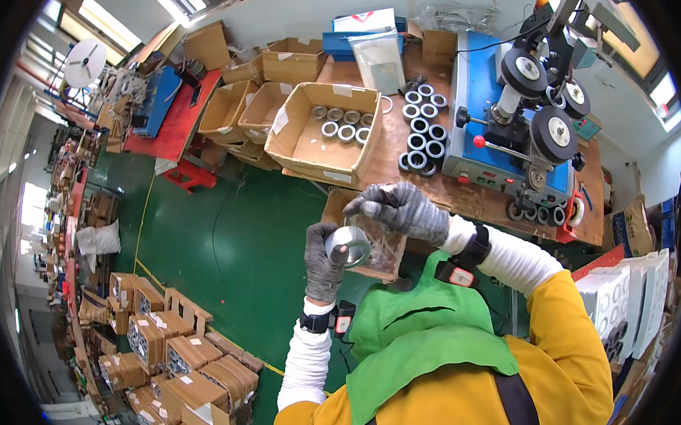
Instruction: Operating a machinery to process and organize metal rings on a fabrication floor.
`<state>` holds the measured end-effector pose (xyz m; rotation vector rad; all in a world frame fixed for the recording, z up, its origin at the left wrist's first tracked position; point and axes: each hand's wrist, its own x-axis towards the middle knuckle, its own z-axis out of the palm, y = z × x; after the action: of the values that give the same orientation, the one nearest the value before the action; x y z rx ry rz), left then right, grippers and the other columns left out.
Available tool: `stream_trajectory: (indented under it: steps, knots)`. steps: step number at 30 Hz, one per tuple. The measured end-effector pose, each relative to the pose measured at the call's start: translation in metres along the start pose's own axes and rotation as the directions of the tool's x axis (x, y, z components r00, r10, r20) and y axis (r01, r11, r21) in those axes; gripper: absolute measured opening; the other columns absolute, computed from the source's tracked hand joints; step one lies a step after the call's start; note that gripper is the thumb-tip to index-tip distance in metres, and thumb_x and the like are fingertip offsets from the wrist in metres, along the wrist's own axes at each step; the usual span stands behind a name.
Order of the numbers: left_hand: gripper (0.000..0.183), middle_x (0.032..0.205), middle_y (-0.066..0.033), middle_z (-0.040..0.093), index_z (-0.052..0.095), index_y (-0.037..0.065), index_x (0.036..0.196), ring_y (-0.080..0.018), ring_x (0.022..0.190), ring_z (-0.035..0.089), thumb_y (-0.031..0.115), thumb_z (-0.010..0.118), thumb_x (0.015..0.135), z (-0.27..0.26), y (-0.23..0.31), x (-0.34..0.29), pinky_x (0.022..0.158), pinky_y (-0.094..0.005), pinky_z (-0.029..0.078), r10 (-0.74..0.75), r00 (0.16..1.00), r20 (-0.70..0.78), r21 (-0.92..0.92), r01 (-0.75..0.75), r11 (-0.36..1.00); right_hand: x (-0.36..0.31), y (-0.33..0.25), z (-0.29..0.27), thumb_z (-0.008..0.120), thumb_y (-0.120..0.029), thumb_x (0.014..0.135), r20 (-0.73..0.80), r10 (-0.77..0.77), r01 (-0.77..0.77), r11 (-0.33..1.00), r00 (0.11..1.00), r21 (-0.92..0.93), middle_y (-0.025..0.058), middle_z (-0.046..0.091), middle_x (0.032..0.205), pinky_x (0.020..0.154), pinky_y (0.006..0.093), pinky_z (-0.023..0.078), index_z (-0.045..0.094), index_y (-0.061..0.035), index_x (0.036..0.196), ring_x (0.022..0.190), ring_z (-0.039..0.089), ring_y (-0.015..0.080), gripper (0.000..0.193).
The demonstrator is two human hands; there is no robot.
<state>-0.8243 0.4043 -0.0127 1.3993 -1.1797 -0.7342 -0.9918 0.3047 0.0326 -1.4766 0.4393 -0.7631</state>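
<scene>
My left hand [324,266], in a grey knit glove, is closed round a silvery metal ring [350,237], whose opening faces right. The gloved right hand [409,212] hovers above and to the right of the ring, apart from it. Its fingers are curled together; what they pinch, if anything, is too small to make out. Beneath both hands is an open carton [383,274] with clear plastic inside. Beyond them, a larger cardboard box [287,127] on the bench holds several rings [346,132].
Black-and-silver rings [417,141] stand in rows beside a blue machine [460,126] with dark rollers [554,135]. More open cartons [227,110] sit left of the large box. Packed cartons [153,337] are piled on the green floor [235,284]; white trays [618,297] stand at right.
</scene>
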Motion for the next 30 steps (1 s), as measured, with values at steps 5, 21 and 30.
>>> stream_trajectory:
  steps: [5,21,30]
  knots:
    - [0.064,0.088,-0.0058,0.049,0.047,0.002,0.097,-0.0158,0.082,0.048,0.058,0.061,0.07,-0.02,0.013,0.017,0.074,-0.0285,0.042,0.054,0.986,0.156,-0.056,-0.045,0.997,0.015,0.012,0.011,0.053,-0.022,0.086,0.046,0.321,-0.322,0.915,0.946,0.242,0.0035,0.063,0.082,0.065,0.0228,0.045,0.061,-0.0004,0.094,0.072,0.054,0.0079,0.024]
    - [0.039,0.105,-0.0092,0.052,0.051,0.001,0.109,-0.0201,0.094,0.052,0.026,0.061,0.08,-0.009,-0.006,0.033,0.077,-0.0325,0.047,-0.194,0.98,-0.043,-0.433,0.157,0.888,0.051,0.02,0.019,0.05,-0.025,0.088,-0.152,0.316,-0.24,0.894,0.937,0.377,-0.0022,0.052,0.063,0.049,0.0179,0.035,0.06,0.0002,0.095,0.052,0.041,0.0031,0.028]
    - [0.035,0.1,-0.0122,0.054,0.05,-0.003,0.108,-0.0243,0.09,0.057,0.015,0.054,0.078,-0.062,0.029,0.062,0.076,-0.0357,0.05,-0.248,0.93,-0.272,-0.527,0.071,0.847,0.076,0.001,-0.016,0.049,-0.029,0.087,0.032,0.187,-0.186,0.915,0.982,0.357,-0.0029,0.047,0.056,0.047,0.019,0.036,0.062,-0.0015,0.086,0.049,0.041,0.0046,0.031]
